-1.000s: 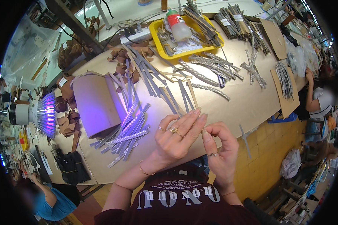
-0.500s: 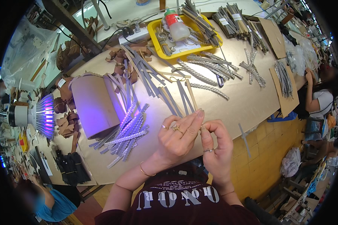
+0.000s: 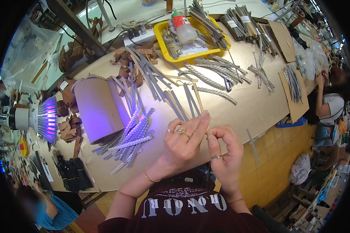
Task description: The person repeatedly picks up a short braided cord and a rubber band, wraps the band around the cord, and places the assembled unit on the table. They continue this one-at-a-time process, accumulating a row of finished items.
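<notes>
My left hand (image 3: 184,138) is closed, its fingers pressed together over the front edge of the table. Thin grey and tan strips (image 3: 191,101) fan out from beyond its fingertips, their far ends lying on the table. My right hand (image 3: 224,153) is beside it, thumb and forefinger pinched at the left fingertips. What that pinch holds is too small and hidden to make out. More loose grey strips (image 3: 149,79) lie farther back. To the left is a pile of braided and flat strips (image 3: 132,138); several pale braided cords (image 3: 221,70) lie beyond my hands.
A brown cylinder (image 3: 97,108) stands at the left, near a lit lamp (image 3: 46,120). At the back, a yellow tray (image 3: 175,59) holds a bottle (image 3: 184,29). Strip bundles (image 3: 239,23) and a cardboard sheet with cords (image 3: 293,89) are to the right. Other people sit at both sides.
My right hand has shifted slightly right and down, opening a small gap between the two hands. My left hand stays almost in place.
</notes>
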Action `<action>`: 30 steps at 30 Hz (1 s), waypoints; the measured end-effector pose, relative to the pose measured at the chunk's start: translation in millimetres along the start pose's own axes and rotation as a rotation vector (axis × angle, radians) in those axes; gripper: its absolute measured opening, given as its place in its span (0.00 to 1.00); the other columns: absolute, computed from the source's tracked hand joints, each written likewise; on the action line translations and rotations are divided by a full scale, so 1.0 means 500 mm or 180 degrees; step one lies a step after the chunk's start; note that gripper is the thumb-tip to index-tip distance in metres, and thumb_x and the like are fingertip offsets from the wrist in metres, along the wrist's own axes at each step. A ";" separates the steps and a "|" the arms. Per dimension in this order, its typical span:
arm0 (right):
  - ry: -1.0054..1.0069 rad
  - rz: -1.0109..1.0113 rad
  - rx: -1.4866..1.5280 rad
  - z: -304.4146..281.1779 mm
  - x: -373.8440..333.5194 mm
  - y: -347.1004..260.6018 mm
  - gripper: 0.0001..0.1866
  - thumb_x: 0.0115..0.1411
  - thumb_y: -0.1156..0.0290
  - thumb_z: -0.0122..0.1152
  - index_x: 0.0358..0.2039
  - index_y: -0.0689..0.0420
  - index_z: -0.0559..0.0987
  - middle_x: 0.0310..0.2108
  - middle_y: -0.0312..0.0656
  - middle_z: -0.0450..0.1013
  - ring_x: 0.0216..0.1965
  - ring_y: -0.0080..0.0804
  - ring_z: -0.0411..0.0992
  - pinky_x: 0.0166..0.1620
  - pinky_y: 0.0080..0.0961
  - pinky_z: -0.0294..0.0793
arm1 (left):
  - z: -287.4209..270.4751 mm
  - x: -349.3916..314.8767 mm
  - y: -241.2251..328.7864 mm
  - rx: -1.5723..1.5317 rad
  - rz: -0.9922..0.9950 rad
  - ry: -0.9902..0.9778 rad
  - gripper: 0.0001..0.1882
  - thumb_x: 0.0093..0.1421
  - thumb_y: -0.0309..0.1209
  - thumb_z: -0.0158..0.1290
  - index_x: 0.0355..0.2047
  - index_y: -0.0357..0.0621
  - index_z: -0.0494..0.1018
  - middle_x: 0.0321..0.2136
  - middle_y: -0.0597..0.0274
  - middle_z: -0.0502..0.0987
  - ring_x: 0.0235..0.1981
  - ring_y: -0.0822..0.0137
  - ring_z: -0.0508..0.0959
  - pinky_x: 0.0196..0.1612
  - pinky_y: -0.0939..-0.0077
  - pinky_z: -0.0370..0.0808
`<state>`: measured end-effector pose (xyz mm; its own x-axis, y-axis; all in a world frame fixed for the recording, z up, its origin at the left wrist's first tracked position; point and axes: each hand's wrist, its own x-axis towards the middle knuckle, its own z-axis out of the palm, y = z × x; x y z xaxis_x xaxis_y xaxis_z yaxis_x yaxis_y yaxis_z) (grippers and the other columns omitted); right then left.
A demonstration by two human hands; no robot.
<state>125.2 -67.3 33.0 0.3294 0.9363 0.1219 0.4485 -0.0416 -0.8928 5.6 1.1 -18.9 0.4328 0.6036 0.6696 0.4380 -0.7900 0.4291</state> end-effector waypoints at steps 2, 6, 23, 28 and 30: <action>0.0014 0.0049 0.0099 -0.002 0.001 0.000 0.04 0.62 0.73 0.62 0.36 0.59 0.78 0.32 0.39 0.76 0.33 0.34 0.73 0.46 0.29 0.64 | 0.000 -0.001 -0.003 0.0098 0.0054 0.0004 0.22 0.53 0.20 0.55 0.51 0.34 0.76 0.45 0.55 0.82 0.37 0.69 0.82 0.38 0.75 0.70; 0.0068 0.0114 0.0208 0.001 0.001 0.000 0.04 0.61 0.74 0.63 0.35 0.60 0.79 0.32 0.40 0.76 0.33 0.34 0.73 0.45 0.29 0.64 | 0.001 -0.004 -0.003 0.0147 0.0088 0.0018 0.22 0.54 0.21 0.55 0.51 0.35 0.76 0.46 0.55 0.81 0.38 0.70 0.83 0.37 0.76 0.69; 0.0054 0.0111 0.0039 0.008 0.006 0.004 0.03 0.61 0.76 0.62 0.35 0.61 0.78 0.31 0.39 0.75 0.32 0.33 0.72 0.46 0.30 0.63 | 0.010 -0.013 -0.011 0.0526 0.0117 0.0009 0.20 0.56 0.27 0.55 0.51 0.38 0.77 0.47 0.58 0.81 0.38 0.73 0.82 0.37 0.77 0.65; -0.0017 0.0202 0.0172 0.005 0.013 0.005 0.03 0.61 0.76 0.62 0.34 0.61 0.78 0.31 0.40 0.75 0.33 0.34 0.72 0.45 0.29 0.65 | 0.009 -0.010 -0.015 0.0089 -0.0009 -0.0102 0.22 0.55 0.25 0.56 0.51 0.38 0.76 0.46 0.59 0.82 0.36 0.72 0.82 0.37 0.75 0.68; -0.0060 0.0319 0.0353 0.004 0.017 0.006 0.02 0.60 0.77 0.61 0.33 0.61 0.78 0.31 0.41 0.75 0.33 0.33 0.73 0.44 0.29 0.66 | 0.007 -0.007 -0.020 -0.0145 -0.0070 -0.0195 0.23 0.54 0.24 0.57 0.52 0.39 0.76 0.45 0.60 0.82 0.36 0.71 0.82 0.38 0.74 0.69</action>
<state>127.7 -58.7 30.7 0.3519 0.9358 0.0227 0.3194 -0.0973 -0.9426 2.4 7.2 -27.8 0.4715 0.6252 0.6220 0.4122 -0.7797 0.4713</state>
